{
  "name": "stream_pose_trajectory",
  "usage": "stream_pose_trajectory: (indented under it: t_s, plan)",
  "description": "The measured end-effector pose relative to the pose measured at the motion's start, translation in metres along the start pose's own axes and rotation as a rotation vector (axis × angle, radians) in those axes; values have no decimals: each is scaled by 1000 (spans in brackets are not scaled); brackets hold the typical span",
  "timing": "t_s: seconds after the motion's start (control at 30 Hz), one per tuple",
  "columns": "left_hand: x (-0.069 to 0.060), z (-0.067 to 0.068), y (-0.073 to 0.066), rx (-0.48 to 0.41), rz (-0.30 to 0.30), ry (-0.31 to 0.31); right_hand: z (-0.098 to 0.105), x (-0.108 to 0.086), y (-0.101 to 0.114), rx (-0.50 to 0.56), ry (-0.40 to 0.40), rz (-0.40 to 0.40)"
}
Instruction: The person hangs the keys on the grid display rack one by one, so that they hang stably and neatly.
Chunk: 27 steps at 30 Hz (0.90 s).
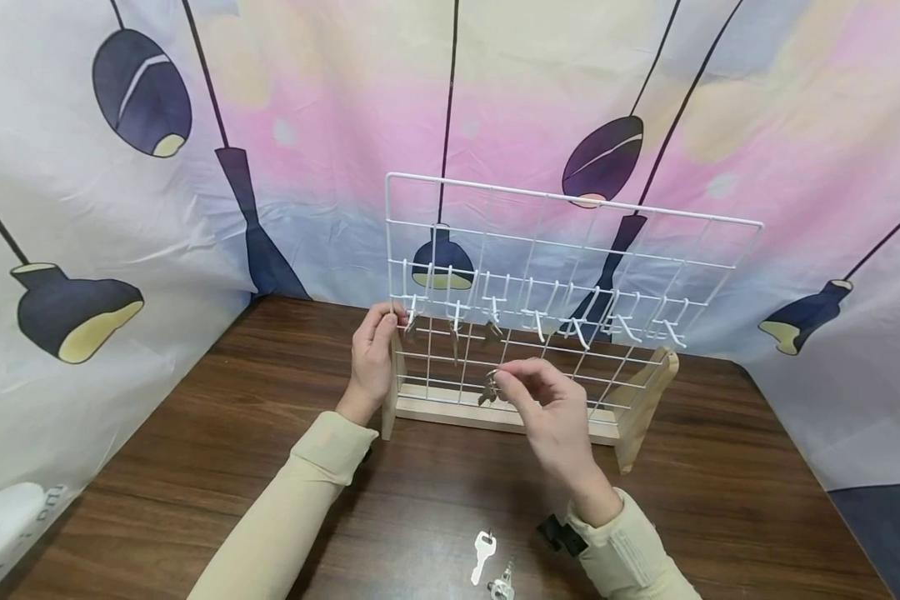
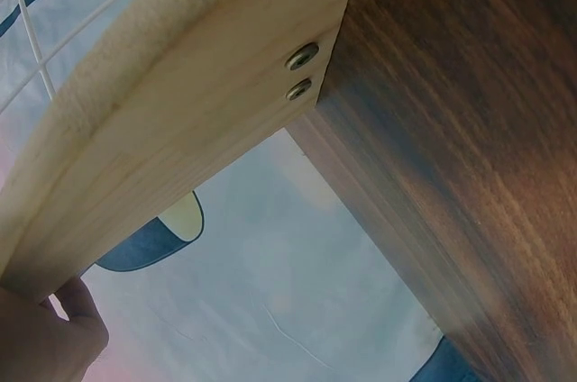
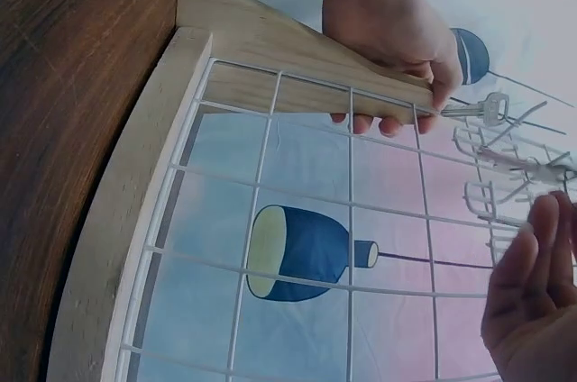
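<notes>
A white wire rack (image 1: pixel 465 410) stands on a wooden base, with a row of white hooks across it. My left hand (image 1: pixel 373 354) grips its left wooden side near the top; in the left wrist view that hand (image 2: pixel 54 337) curls around the wood's edge. Between thumb and fingertips, my right hand (image 1: pixel 551 408) pinches a small bunch of keys (image 1: pixel 489 389) in front of the grid, below the hooks. Keys (image 1: pixel 455 337) hang from several left hooks. The right wrist view has a hanging key (image 3: pixel 491 110) beside my left hand (image 3: pixel 388 31), with my right hand (image 3: pixel 541 301) lower right.
On the brown table (image 1: pixel 420 492) near the front lie a loose key (image 1: pixel 483 557) and another key or small bunch (image 1: pixel 502 583). A printed cloth (image 1: pixel 330 108) with lamp pictures hangs behind and at the sides. A white object (image 1: pixel 7 525) sits at the lower left.
</notes>
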<state>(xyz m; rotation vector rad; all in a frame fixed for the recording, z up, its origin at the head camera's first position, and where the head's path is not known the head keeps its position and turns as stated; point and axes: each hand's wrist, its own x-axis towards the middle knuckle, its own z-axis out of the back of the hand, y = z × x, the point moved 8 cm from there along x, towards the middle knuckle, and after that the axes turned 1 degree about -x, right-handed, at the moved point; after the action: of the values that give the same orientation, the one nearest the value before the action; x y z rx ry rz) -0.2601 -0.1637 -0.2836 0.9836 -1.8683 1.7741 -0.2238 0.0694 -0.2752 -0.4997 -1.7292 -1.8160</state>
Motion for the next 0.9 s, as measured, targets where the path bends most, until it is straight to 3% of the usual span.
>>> stream_pose_trajectory:
  t_s: [0.27,0.9]
  plan:
    - [0,0,1,-5,10,-5,20,1,-7,75,-200,75]
    - [0,0,-1,-11,2,-1,34,2,-9,212,-371,58]
